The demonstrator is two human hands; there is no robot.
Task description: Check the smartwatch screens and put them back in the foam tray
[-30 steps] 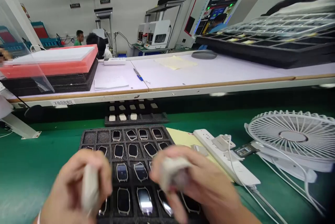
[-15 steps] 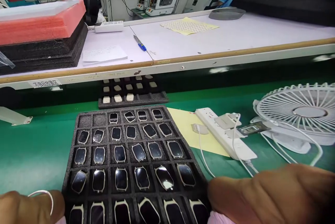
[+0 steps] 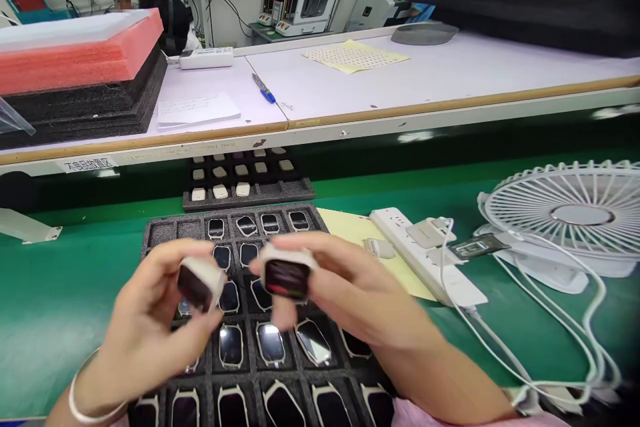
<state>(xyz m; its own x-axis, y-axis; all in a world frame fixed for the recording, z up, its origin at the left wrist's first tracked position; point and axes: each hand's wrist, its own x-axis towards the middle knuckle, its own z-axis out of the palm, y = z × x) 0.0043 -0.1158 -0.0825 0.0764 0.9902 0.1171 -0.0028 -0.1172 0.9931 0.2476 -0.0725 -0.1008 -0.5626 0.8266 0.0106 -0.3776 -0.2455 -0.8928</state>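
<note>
My left hand (image 3: 150, 327) pinches a white-cased watch body (image 3: 200, 282) with a dark screen, held up over the black foam tray (image 3: 165, 230). My right hand (image 3: 350, 294) grips a second white watch body (image 3: 286, 276), its dark screen facing me. Both pieces hover close together above the tray's middle rows. The tray's cells hold several watch bodies lying screen-up; my hands hide part of them. A bracelet circles my left wrist.
A smaller black tray (image 3: 247, 194) with pale parts lies behind. A yellow sheet (image 3: 350, 227), white power strip (image 3: 425, 260) with cables and a white fan (image 3: 575, 214) sit to the right. A raised shelf (image 3: 380, 80) carries foam stacks, papers and a pen. People work far back.
My hands, low at the frame's bottom edge half a second ago, have risen over the tray, each now holding a watch body with its screen towards me.
</note>
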